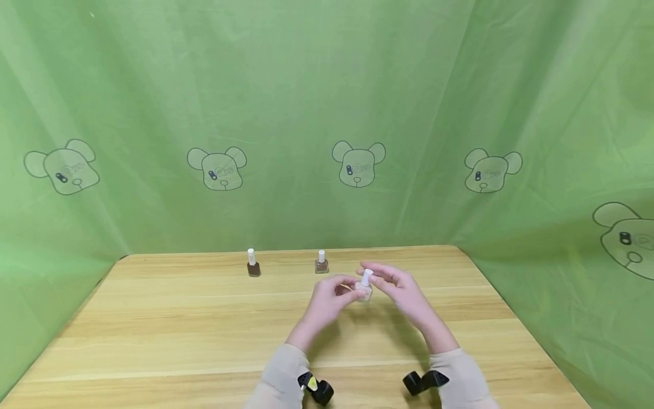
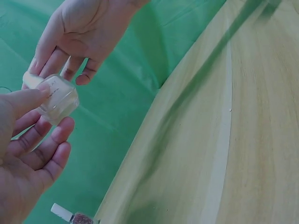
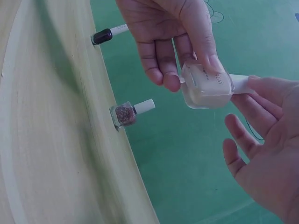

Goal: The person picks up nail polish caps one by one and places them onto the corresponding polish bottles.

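Observation:
A nail polish bottle (image 3: 207,88) of clear glass with pale polish and a white cap (image 1: 367,274) is held up between both hands. My left hand (image 1: 327,298) grips its glass body, with the thumb (image 3: 205,51) flat across the lettered face. From the other side, my right hand (image 1: 403,289) pinches the white cap between thumb and forefinger. The other fingers of the right hand (image 3: 275,135) spread apart, off the bottle. In the left wrist view, the left thumb (image 2: 28,99) covers part of the glass body.
Toward the back of the wooden table (image 1: 204,329) stand a dark nail polish bottle (image 1: 254,268) and, to its right, a glittery brownish one (image 1: 321,264), both white-capped. Green cloth (image 1: 286,85) with bear outlines surrounds the table at the back and sides.

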`<act>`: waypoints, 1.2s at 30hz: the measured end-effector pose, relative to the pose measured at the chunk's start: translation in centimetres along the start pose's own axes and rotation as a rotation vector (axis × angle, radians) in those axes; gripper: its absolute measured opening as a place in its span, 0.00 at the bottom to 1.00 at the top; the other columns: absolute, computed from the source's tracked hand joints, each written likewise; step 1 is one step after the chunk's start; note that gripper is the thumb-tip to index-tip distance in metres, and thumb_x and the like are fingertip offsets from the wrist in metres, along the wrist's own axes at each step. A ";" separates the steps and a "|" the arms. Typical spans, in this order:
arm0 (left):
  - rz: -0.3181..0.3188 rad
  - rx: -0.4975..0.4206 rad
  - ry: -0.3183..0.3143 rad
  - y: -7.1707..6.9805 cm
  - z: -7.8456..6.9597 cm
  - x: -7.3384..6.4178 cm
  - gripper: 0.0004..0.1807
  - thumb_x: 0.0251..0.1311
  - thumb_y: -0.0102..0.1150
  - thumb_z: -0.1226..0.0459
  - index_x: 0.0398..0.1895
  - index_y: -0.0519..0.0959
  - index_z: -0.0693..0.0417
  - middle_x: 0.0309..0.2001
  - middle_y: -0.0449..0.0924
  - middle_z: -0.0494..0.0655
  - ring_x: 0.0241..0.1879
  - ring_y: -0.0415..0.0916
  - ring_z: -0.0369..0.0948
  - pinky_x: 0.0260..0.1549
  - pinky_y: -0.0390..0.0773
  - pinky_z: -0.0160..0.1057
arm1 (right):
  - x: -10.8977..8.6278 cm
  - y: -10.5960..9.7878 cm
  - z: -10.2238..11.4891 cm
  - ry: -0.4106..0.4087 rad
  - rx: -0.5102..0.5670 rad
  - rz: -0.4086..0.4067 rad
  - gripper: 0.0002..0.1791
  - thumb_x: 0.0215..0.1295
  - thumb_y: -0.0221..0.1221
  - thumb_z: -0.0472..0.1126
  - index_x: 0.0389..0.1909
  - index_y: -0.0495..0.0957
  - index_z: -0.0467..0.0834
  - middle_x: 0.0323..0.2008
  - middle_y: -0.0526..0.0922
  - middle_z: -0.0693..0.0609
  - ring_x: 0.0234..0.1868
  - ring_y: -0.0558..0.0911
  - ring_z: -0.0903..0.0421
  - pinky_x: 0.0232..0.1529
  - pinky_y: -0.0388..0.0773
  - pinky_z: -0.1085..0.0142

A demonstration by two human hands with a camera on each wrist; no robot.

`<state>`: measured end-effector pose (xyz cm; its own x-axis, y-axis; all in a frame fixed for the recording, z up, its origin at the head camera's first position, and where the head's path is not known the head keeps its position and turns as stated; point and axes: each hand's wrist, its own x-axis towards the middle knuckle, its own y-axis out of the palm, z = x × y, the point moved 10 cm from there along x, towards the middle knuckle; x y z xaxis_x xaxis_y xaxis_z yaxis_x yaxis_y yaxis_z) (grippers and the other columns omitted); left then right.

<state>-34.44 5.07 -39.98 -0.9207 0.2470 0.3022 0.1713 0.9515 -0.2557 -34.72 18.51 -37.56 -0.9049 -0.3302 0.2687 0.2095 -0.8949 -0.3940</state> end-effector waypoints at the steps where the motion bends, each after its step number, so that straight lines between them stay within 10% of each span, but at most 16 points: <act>1: 0.005 0.004 -0.002 0.0 0.1 0.0 0.16 0.57 0.67 0.60 0.46 0.83 0.60 0.42 0.85 0.54 0.32 0.78 0.33 0.32 0.80 0.28 | 0.0 0.0 0.0 -0.001 -0.001 0.004 0.21 0.71 0.55 0.46 0.61 0.74 0.42 0.56 0.82 0.46 0.54 0.81 0.67 0.64 0.71 0.49; 9: 0.005 0.024 -0.007 0.2 0.1 0.0 0.17 0.56 0.69 0.60 0.45 0.83 0.61 0.40 0.86 0.54 0.31 0.78 0.34 0.31 0.80 0.27 | 0.1 -0.2 -0.3 0.039 -0.019 -0.041 0.19 0.68 0.58 0.45 0.56 0.78 0.40 0.52 0.84 0.43 0.47 0.83 0.67 0.55 0.75 0.70; 23: -0.061 0.173 0.103 0.4 -1.4 -0.4 0.17 0.54 0.70 0.59 0.42 0.83 0.61 0.38 0.85 0.53 0.31 0.78 0.33 0.33 0.79 0.25 | -0.7 -2.0 -0.9 0.196 -0.063 -0.367 0.15 0.53 0.71 0.40 0.35 0.80 0.35 0.23 0.81 0.56 0.25 0.74 0.64 0.27 0.72 0.73; 36: -0.091 0.127 0.088 0.3 -1.4 -0.4 0.18 0.54 0.70 0.58 0.43 0.83 0.62 0.38 0.85 0.52 0.31 0.78 0.34 0.33 0.79 0.25 | -0.3 -1.7 -1.1 0.168 -0.005 -0.302 0.16 0.65 0.62 0.43 0.46 0.79 0.35 0.35 0.85 0.54 0.38 0.77 0.66 0.45 0.71 0.70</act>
<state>-33.48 5.50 -38.88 -0.8954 0.1815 0.4067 0.0379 0.9409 -0.3365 -35.23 20.47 -37.90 -0.9741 0.0041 0.2260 -0.0789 -0.9432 -0.3228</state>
